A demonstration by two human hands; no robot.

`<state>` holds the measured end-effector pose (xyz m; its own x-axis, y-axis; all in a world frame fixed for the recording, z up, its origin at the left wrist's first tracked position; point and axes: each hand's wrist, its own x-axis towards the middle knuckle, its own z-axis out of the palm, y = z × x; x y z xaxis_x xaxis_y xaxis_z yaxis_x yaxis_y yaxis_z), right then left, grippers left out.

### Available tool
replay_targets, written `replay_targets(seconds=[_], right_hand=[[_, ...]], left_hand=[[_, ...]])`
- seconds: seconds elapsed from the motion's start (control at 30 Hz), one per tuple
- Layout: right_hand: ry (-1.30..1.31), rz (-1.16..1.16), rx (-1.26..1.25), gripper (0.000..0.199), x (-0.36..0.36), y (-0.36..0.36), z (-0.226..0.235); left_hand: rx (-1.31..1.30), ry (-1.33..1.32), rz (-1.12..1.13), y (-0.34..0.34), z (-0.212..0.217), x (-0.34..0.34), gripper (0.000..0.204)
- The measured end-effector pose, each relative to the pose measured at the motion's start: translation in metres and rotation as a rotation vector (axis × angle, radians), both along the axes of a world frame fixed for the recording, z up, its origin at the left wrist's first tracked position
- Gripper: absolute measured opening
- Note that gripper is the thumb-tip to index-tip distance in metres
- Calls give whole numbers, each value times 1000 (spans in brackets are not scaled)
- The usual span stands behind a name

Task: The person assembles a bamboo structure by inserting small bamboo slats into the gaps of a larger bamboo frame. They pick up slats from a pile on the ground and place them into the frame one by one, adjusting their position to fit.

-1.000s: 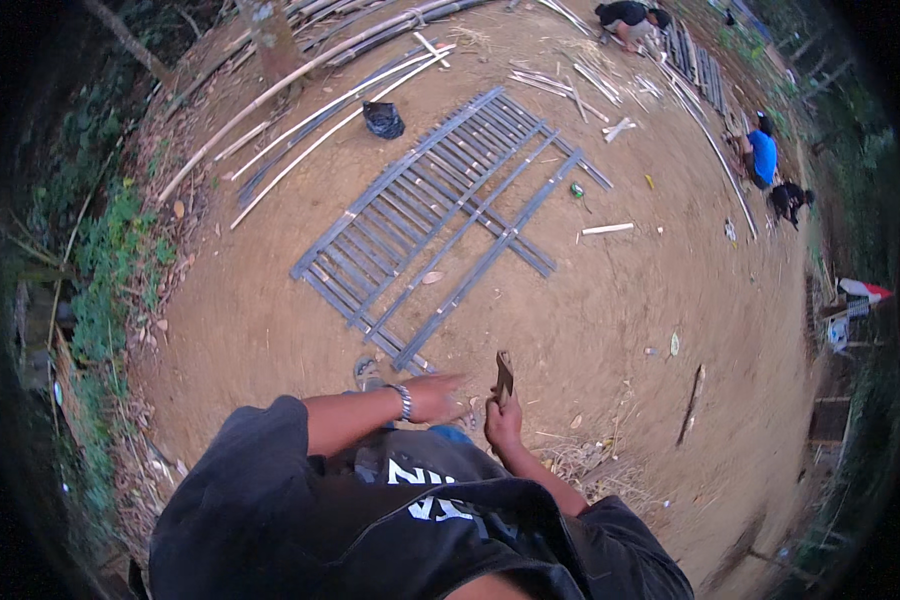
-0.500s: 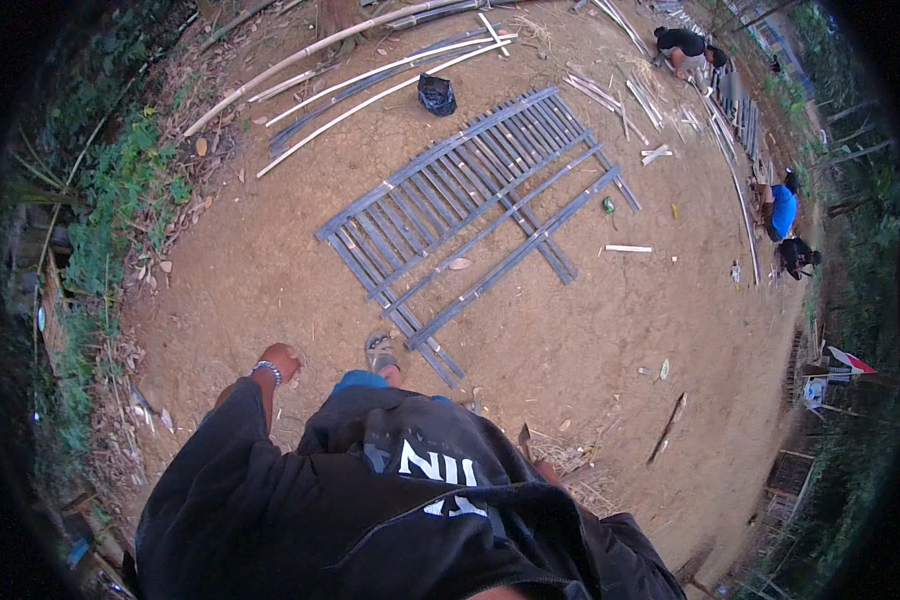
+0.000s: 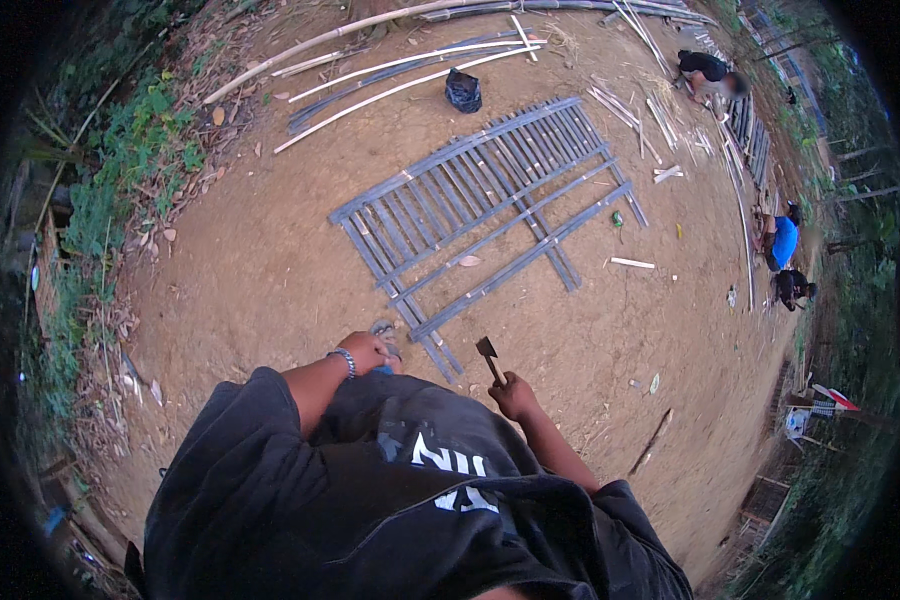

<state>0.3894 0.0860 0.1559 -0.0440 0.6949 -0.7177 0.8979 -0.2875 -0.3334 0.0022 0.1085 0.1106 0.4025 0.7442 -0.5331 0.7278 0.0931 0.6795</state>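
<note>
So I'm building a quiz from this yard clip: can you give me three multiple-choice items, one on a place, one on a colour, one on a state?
1. Where is the slatted bamboo panel?
A. flat on the dirt ground ahead
B. leaning on a wall
C. on a table

2. What colour is the bag near the long poles?
A. white
B. black
C. red

3. The right hand is
A. empty
B. resting on the panel
C. gripping a short-handled tool

A: it lies on bare earth.
B: it is dark black.
C: fingers wrap the handle.

Grey slatted bamboo panel on brown dirt ground; beyond the panel, a black bag and pale poles.
</note>
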Motion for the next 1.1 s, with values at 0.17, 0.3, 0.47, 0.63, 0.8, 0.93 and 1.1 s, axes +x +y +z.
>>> replay_targets(seconds=[0.17, 0.3, 0.47, 0.63, 0.8, 0.93, 1.1], right_hand=[[-166, -60, -176, 46, 52, -53, -10], [-207, -174, -315, 58, 137, -131, -31], [-271, -142, -311, 59, 167, -176, -38], [-271, -279, -351, 61, 174, -174, -54], [-205, -219, -180, 57, 125, -96, 21], [-134, -245, -168, 51, 128, -57, 36], [24, -35, -139, 46, 204, -41, -15]], left_hand=[[79, 358, -333, -37, -72, -82, 32], [-201, 346, 184, -43, -78, -113, 33], [-107, 505, 107, -53, -141, -125, 30], [115, 342, -98, -18, -155, -52, 26], [-113, 23, 103, 28, -31, 43, 21], [-17, 59, 88, 33, -21, 69, 20], [4, 504, -170, -1, -107, 43, 30]])
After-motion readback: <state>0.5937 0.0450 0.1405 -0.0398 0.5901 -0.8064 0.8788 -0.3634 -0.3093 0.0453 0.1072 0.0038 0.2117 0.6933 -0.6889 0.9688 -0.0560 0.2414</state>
